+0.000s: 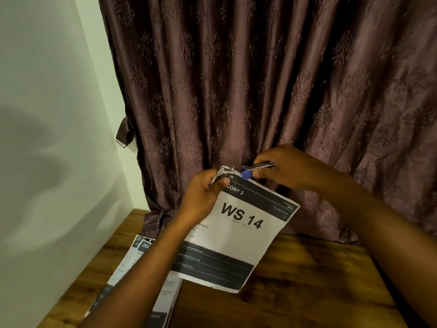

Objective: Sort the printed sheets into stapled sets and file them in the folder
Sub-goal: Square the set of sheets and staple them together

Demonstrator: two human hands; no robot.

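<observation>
Here, left hand (204, 192) pinches the sheets (238, 233); right hand (281, 170) grips the stapler (256, 168).

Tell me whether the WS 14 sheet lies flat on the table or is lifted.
Lifted: left hand pinches the crumpled top corner of WS 14 sheet, tilted above the table.

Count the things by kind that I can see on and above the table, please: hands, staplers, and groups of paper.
Hands: 2, left hand and right hand
Staplers: 1, the stapler
Groups of paper: 2, held sheets and stack on table
Total: 5
</observation>
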